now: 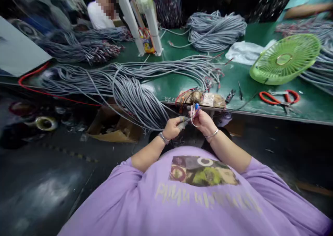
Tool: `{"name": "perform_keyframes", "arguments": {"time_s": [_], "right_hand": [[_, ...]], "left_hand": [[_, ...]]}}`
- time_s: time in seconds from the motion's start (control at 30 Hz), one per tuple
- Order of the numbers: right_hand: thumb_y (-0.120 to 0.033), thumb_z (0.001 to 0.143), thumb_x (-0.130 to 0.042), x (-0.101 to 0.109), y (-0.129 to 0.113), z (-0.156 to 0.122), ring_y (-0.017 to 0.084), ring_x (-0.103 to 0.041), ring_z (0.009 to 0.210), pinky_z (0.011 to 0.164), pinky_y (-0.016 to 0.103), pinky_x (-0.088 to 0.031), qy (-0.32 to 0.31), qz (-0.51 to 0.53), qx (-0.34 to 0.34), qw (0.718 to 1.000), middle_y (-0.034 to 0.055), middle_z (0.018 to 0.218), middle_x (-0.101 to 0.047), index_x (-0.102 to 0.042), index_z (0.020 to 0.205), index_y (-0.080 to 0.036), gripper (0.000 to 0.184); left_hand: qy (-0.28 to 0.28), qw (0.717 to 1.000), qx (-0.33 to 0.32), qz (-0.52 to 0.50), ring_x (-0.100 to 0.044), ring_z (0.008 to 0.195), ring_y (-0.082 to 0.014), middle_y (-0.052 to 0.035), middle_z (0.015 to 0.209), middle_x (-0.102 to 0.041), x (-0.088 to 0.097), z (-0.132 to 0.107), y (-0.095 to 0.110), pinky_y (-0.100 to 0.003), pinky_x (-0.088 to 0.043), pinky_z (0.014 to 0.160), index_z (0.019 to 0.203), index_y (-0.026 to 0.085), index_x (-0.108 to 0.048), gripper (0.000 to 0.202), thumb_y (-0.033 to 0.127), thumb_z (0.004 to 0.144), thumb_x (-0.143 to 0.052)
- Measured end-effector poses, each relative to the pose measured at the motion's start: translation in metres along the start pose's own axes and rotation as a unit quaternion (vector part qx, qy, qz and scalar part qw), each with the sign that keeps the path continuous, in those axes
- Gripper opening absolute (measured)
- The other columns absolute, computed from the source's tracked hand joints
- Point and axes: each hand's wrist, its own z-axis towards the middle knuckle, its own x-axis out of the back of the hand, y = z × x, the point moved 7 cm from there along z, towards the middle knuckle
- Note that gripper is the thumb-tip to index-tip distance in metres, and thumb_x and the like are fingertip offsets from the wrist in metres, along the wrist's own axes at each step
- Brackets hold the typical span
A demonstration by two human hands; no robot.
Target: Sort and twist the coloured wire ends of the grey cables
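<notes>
In front of my chest, at the near edge of the table, my left hand (173, 128) is closed around the end of a grey cable (186, 119). Some of its fingers have grey coverings. My right hand (205, 123) pinches the thin coloured wires (193, 112) that come out of this cable, a white one curving below. A small blue piece (197, 106) shows at my right fingertips; its kind is unclear. Just beyond the hands, a tape-wrapped block (208, 99) lies on the table edge. To my left, a large bundle of grey cables (137, 97) hangs over the edge.
The green table (179, 78) holds a coil of grey cable (215, 29), a green fan (286, 59), red-handled pliers (279, 98), a black tool (230, 96) and tweezers (240, 90). A white post (155, 31) stands at the back. Below left is a cardboard box (114, 125). Other people sit across the table.
</notes>
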Motion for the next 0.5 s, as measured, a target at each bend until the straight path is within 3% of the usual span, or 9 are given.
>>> {"name": "perform_keyframes", "arguments": {"time_s": [0.23, 0.5], "right_hand": [[-0.041, 0.083, -0.072, 0.001, -0.001, 0.008, 0.007, -0.048, 0.042, 0.038, 0.018, -0.038, -0.031, 0.019, 0.046, 0.998, -0.0019, 0.054, -0.059, -0.057, 0.068, -0.018, 0.031], [-0.073, 0.081, -0.056, 0.003, 0.007, -0.003, 0.01, -0.055, 0.048, 0.043, 0.022, -0.045, -0.087, -0.005, 0.004, 0.996, 0.0011, 0.064, -0.066, -0.058, 0.074, -0.019, 0.054]], "left_hand": [[-0.026, 0.999, 0.006, 0.019, -0.055, 0.059, -0.0083, -0.0034, 0.073, -0.068, -0.005, 0.0, -0.005, -0.02, -0.047, 0.06, 0.106, 0.01, -0.073, 0.037, 0.037, 0.082, -0.065], [-0.04, 0.999, -0.009, 0.031, -0.052, 0.055, -0.0073, -0.0013, 0.064, -0.064, 0.001, -0.009, 0.01, -0.019, -0.044, 0.056, 0.102, 0.01, -0.073, 0.036, 0.04, 0.085, -0.063]]}}
